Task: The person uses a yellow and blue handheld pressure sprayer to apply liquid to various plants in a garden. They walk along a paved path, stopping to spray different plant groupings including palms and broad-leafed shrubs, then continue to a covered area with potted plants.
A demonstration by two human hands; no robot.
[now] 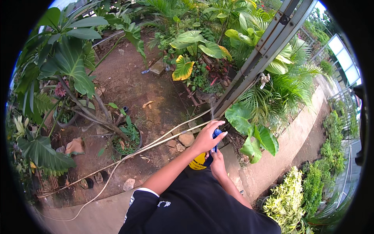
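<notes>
A yellow pump spray bottle (198,161) with a blue top (216,134) is held close in front of my black shirt. My right hand (217,164) grips it by the blue handle part. Around the blue top curls my left hand (206,137), with a fingertip and the thumb reaching past it. The hands hide much of the bottle's upper part. Beyond my fingertips rises a faint whitish streak (212,106), which may be spray. Two pale hoses or poles (175,134) run along the ground just beyond my left forearm.
A metal post (263,55) slants up ahead, with broad green leaves (252,134) at its foot. Stones (186,138) lie by the hoses. To the left stands a potted tree (127,142). A concrete path (280,140) runs along the right, beside yellow-green shrubs (286,196).
</notes>
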